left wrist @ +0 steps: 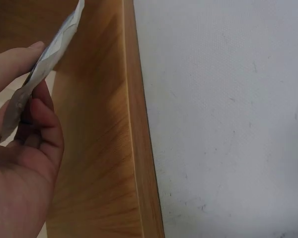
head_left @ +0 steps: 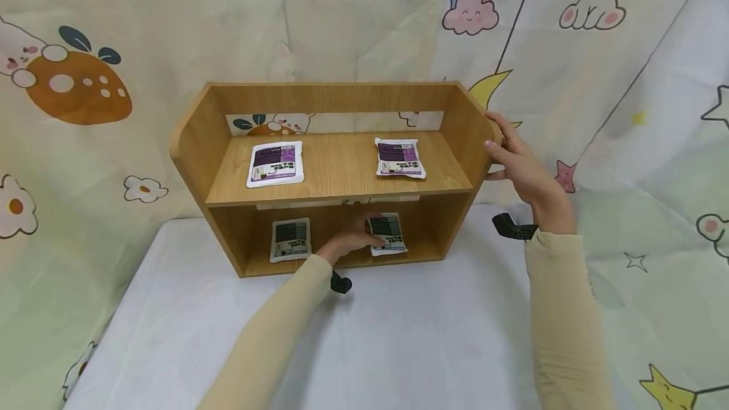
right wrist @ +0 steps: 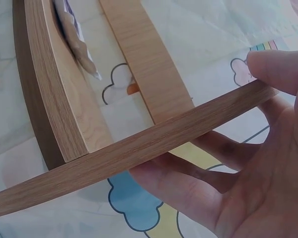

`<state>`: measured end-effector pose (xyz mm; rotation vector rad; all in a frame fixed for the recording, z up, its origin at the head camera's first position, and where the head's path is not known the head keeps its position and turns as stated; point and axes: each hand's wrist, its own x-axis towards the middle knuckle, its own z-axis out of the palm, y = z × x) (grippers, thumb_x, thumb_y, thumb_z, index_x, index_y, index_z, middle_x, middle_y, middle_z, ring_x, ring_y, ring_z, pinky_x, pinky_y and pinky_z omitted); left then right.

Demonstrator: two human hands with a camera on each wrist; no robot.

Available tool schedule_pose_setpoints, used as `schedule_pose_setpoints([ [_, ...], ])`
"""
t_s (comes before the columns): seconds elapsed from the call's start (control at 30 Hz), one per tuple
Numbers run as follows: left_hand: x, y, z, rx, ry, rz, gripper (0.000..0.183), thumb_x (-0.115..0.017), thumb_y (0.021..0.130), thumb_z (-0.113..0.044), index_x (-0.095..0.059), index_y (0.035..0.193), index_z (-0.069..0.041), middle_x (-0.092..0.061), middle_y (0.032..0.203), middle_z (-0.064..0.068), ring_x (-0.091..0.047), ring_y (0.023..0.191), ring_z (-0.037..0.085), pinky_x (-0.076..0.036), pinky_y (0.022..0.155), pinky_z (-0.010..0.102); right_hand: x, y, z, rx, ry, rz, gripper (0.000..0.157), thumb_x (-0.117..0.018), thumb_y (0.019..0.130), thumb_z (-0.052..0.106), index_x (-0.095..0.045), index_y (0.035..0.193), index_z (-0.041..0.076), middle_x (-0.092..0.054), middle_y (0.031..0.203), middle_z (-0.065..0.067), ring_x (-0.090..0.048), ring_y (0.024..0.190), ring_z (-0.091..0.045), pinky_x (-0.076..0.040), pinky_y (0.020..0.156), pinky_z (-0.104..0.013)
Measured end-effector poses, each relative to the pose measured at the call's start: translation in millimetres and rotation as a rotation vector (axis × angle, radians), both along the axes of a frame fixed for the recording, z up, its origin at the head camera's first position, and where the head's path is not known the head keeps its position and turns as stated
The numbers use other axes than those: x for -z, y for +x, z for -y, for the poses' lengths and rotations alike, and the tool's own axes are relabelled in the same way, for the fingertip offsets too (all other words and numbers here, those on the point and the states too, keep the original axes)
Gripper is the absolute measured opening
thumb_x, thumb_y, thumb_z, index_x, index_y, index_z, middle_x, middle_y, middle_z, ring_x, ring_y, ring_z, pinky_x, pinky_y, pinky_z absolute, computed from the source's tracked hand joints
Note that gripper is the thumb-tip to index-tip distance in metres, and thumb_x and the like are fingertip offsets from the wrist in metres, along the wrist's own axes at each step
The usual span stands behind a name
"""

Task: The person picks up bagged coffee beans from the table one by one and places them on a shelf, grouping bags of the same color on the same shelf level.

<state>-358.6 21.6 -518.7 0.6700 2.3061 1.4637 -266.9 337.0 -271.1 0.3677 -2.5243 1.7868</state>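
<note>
A two-tier wooden shelf (head_left: 342, 99) stands on the white table. My left hand (head_left: 354, 239) reaches into the lower tier and pinches a flat packet with a dark green label (head_left: 390, 233), thumb on one face and fingers behind it. In the left wrist view that packet (left wrist: 52, 54) shows edge-on, tilted above the wooden board. My right hand (head_left: 526, 166) grips the upper right side panel. The right wrist view has its thumb on one side of the panel (right wrist: 184, 131) and the fingers on the other.
Another green-labelled packet (head_left: 290, 240) leans in the lower tier at left. Two purple-labelled packets lie above, one at left (head_left: 276, 164) and one at right (head_left: 400, 158). A printed cloth (head_left: 353, 37) hangs behind the shelf; the white table (head_left: 421, 328) extends in front.
</note>
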Motion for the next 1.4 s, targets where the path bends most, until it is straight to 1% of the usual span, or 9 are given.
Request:
schedule_pose_setpoints([
  [0.13,4.7,-0.6,-1,0.003,0.017,0.018,0.072,-0.083,0.078,-0.022,-0.048,0.140,-0.015,-0.030,0.151,0.011,-0.035,0.129,0.030,-0.033,0.104,0.048,3.5,0.4,0,-0.004,-0.003,-0.004,0.055,-0.046,0.103,0.032,-0.020,0.151,0.041,-0.018,0.149,-0.014,-0.035,0.127,-0.047,-0.053,0.077,-0.040],
  [0.2,12.2,-6.7,-3,0.009,0.021,-0.003,0.071,-0.083,0.078,-0.024,-0.049,0.140,-0.015,-0.030,0.150,0.011,-0.036,0.128,0.029,-0.035,0.103,0.046,3.9,1.0,0,-0.007,0.002,-0.010,0.056,-0.046,0.103,0.031,-0.020,0.152,0.041,-0.018,0.149,-0.014,-0.034,0.127,-0.048,-0.053,0.076,-0.038],
  [0.37,7.7,-11.4,-6,0.013,-0.002,-0.013,0.071,-0.082,0.079,-0.025,-0.049,0.141,-0.015,-0.026,0.153,0.013,-0.035,0.130,0.029,-0.037,0.101,0.045,2.4,0.1,0,-0.009,0.021,-0.011,0.057,-0.046,0.103,0.032,-0.018,0.152,0.040,-0.018,0.149,-0.016,-0.034,0.128,-0.048,-0.053,0.077,-0.040],
  [0.4,-0.1,-7.6,-6,0.008,-0.016,0.000,0.072,-0.082,0.079,-0.024,-0.048,0.141,-0.015,-0.026,0.153,0.014,-0.034,0.130,0.029,-0.037,0.102,0.046,2.0,-0.5,0,-0.009,0.024,-0.006,0.058,-0.047,0.103,0.032,-0.018,0.152,0.040,-0.018,0.150,-0.016,-0.034,0.129,-0.047,-0.053,0.078,-0.041],
  [0.53,-3.8,-8.8,-7,0.015,-0.027,0.014,0.072,-0.081,0.079,-0.022,-0.048,0.141,-0.015,-0.036,0.147,0.010,-0.039,0.127,0.027,-0.037,0.101,0.045,-0.2,-1.2,1,-0.010,0.037,0.008,0.059,-0.047,0.102,0.033,-0.017,0.152,0.042,-0.016,0.151,-0.017,-0.033,0.130,-0.047,-0.052,0.081,-0.046],
  [0.8,3.2,-15.5,-11,-0.007,-0.078,-0.036,0.073,-0.083,0.076,-0.029,-0.050,0.140,-0.017,-0.036,0.147,0.010,-0.039,0.127,0.030,-0.040,0.098,0.044,-0.1,-0.1,0,-0.007,0.039,0.016,0.058,-0.047,0.102,0.033,-0.017,0.151,0.043,-0.015,0.152,-0.016,-0.032,0.131,-0.047,-0.051,0.084,-0.050],
  [0.97,-1.8,-17.0,-16,0.002,-0.129,-0.059,0.073,-0.081,0.079,-0.032,-0.047,0.143,-0.020,-0.032,0.151,0.013,-0.037,0.128,0.033,-0.042,0.096,0.046,-0.8,-0.6,0,-0.015,0.037,0.021,0.058,-0.047,0.103,0.032,-0.017,0.151,0.042,-0.016,0.152,-0.015,-0.033,0.130,-0.047,-0.051,0.082,-0.046],
  [1.1,-5.2,-20.2,-20,0.009,-0.112,-0.064,0.073,-0.081,0.078,-0.031,-0.049,0.142,-0.019,-0.030,0.152,0.014,-0.034,0.130,0.032,-0.039,0.099,0.049,-2.1,-1.7,-1,-0.014,0.040,0.019,0.058,-0.047,0.102,0.033,-0.017,0.151,0.043,-0.017,0.151,-0.015,-0.034,0.129,-0.046,-0.052,0.081,-0.044],
  [1.4,3.3,-27.1,-19,-0.022,-0.235,-0.170,0.071,-0.085,0.071,-0.038,-0.057,0.134,-0.023,-0.042,0.144,0.009,-0.034,0.128,0.031,-0.036,0.100,0.051,-1.4,-2.4,-1,-0.020,0.035,0.021,0.058,-0.048,0.102,0.033,-0.019,0.151,0.043,-0.018,0.151,-0.014,-0.033,0.130,-0.047,-0.050,0.084,-0.050],
])
